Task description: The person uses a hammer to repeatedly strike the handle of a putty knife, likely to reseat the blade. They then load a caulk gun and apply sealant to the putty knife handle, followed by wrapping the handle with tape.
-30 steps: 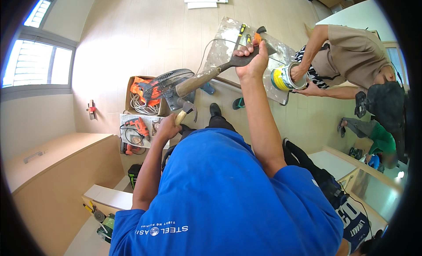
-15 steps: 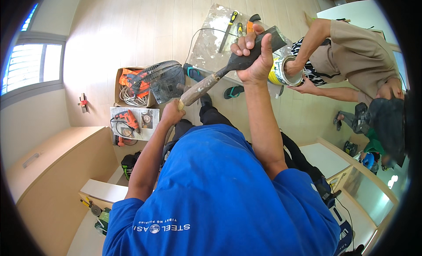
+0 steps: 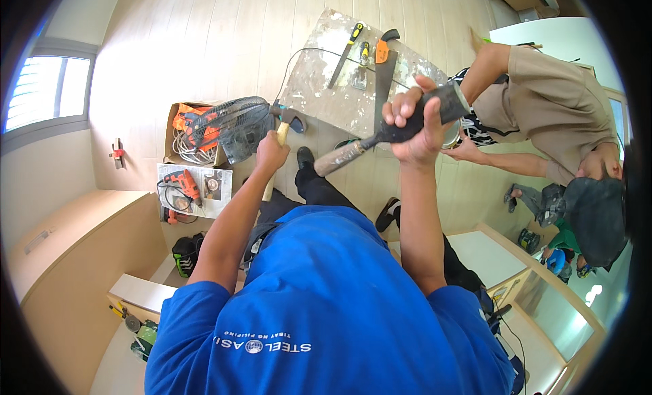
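Clutching hammer (image 3: 282,131) — left fingers (image 3: 280,151) wrapped tight; right hand (image 3: 418,136) raised, fingers half-curled round probable chisel (image 3: 390,132).

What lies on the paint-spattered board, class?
On the board: a file, a small tool, an orange-handled handsaw and a dark cord. The part behind the right hand and chisel is covered, so unseen.

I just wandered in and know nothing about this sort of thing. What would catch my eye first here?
Probably the bright blue shirt, filling the lower middle of the view. Above it, the right hand grips a dark chisel by its blade, wooden handle pointing down-left, while the left hand, left of centre, holds a hammer. Beyond, near the top, an orange-handled saw lies on a paint-splattered board.
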Demonstrator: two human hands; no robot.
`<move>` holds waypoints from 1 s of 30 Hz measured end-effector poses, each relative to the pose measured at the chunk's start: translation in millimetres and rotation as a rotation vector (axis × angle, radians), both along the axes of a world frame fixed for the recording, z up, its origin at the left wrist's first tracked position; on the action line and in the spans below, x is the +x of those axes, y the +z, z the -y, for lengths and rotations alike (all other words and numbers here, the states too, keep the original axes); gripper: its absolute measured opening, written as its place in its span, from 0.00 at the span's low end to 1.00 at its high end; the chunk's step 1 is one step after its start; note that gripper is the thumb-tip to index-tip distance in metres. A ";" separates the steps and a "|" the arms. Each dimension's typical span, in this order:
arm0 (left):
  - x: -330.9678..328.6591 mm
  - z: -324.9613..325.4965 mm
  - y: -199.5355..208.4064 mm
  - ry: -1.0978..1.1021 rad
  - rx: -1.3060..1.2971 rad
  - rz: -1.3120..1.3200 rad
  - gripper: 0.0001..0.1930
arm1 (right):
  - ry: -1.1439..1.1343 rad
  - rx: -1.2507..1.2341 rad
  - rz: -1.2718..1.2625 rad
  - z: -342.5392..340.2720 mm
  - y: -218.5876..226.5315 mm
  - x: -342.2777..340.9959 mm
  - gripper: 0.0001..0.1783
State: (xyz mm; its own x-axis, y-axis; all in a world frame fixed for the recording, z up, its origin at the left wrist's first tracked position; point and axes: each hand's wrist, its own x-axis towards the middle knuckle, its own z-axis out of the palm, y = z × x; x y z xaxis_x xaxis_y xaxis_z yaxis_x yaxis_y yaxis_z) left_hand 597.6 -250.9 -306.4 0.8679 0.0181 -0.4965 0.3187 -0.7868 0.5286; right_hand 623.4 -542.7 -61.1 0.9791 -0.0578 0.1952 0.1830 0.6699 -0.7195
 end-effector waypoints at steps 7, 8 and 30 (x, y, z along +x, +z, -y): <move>52.6 67.7 -48.2 0.313 -0.004 -0.037 0.21 | -0.121 -0.187 -0.086 26.8 -0.9 -33.6 0.28; 59.2 76.6 -54.7 0.328 -0.006 -0.030 0.23 | -0.131 -0.189 -0.100 30.5 -1.6 -34.1 0.28; 103.3 168.9 -127.5 0.466 -0.190 -0.280 0.18 | 0.104 -0.097 0.182 74.4 31.4 -16.1 0.24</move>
State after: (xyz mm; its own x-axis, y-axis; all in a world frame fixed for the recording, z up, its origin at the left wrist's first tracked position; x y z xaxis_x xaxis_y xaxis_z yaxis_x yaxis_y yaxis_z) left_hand 700.9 -419.7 -433.8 0.6245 0.2550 -0.7382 0.7573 -0.4288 0.4926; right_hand 607.4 -617.0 -29.7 0.9267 0.0695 0.3692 0.2494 0.6213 -0.7428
